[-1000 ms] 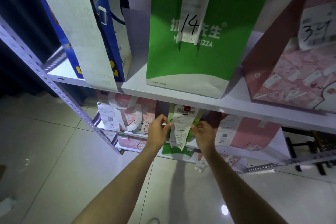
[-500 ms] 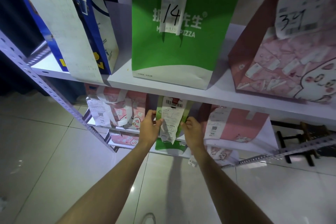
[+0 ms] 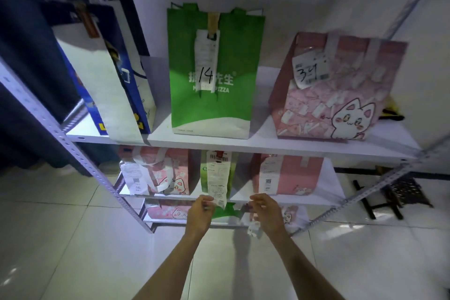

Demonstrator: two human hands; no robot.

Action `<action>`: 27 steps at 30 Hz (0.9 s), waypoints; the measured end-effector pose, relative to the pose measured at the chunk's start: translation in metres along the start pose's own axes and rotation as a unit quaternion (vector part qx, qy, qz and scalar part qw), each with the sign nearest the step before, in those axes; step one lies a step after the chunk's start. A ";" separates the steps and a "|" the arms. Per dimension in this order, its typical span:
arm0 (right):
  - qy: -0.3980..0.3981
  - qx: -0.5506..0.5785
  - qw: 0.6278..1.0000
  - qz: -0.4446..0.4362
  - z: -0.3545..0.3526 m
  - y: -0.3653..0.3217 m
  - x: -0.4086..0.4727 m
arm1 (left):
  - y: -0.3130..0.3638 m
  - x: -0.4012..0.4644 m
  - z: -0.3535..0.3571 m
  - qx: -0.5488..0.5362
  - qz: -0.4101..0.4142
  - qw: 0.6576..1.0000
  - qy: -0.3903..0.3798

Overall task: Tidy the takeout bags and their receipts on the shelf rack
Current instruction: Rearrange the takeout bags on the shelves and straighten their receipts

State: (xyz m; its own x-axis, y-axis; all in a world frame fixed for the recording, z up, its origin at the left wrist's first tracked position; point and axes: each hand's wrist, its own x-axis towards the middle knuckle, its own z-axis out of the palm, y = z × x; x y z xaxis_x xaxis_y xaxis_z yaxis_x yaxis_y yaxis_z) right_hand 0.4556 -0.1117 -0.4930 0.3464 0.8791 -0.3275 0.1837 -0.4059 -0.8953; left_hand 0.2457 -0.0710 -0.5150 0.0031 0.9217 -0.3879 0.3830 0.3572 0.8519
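White shelf rack (image 3: 267, 146) on pale tiled floor (image 3: 60, 238), left hand (image 3: 199, 214) pinching hanging receipt (image 3: 217, 178), right hand (image 3: 266, 213) loosely curled, empty.

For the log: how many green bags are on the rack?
2 certain: a tall green bag marked 14 on the upper shelf, and a smaller one below it behind a long receipt. Green shows lower still; unclear.

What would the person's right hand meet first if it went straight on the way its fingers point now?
Probably the front edge of the lower shelf: the right hand points up and forward at it, beside the long receipt. Depth is unclear.
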 end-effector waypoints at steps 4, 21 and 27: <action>0.001 0.014 1.000 0.007 -0.025 -0.005 -0.023 | 0.002 -0.003 0.011 -0.003 0.030 0.999 -0.038; 0.102 -0.119 0.988 0.004 -0.146 0.027 0.039 | 0.090 0.023 0.104 0.053 0.047 0.995 -0.069; 0.092 -0.085 0.991 0.050 -0.194 0.030 0.094 | 0.120 0.046 0.148 0.060 0.021 0.998 -0.011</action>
State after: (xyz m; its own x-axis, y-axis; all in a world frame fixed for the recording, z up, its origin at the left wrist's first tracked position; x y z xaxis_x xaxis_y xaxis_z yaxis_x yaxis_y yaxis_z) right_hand 0.6717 -0.0897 -0.4919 0.5295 0.7780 -0.3382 0.2871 -0.5395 -0.7915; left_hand 0.4285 -0.0079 -0.4832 0.0425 0.9315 -0.3612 0.4894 0.2957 0.8204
